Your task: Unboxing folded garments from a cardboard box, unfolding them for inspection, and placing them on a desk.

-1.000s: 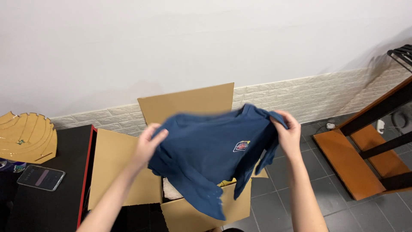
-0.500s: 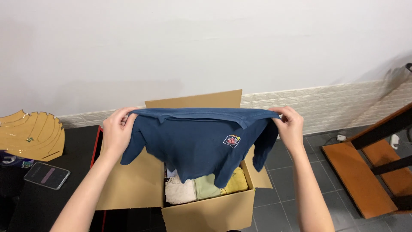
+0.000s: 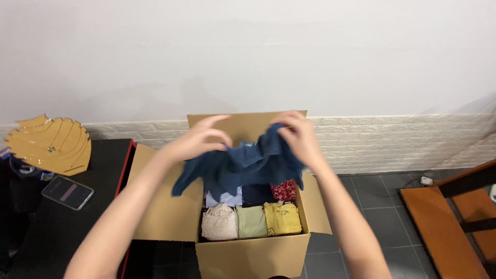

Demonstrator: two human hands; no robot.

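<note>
Both my hands hold a dark blue shirt (image 3: 238,166) bunched up above an open cardboard box (image 3: 248,256). My left hand (image 3: 199,138) grips its left part and my right hand (image 3: 295,137) grips its right part, the two hands close together. One sleeve hangs down on the left over the box flap. Inside the box lie folded clothes: a beige piece (image 3: 218,223), a green piece (image 3: 251,221), a yellow piece (image 3: 281,217) and a red patterned piece (image 3: 283,190).
A black table (image 3: 62,222) on the left carries a phone (image 3: 67,192) and a tan fan-shaped wooden object (image 3: 51,144). A wooden bench (image 3: 454,217) stands at the right on the grey tiled floor. A white wall runs behind the box.
My hands have come together, gathering the spread-out shirt into a bunch lower over the box. The view has shifted right, and more of the folded clothes show.
</note>
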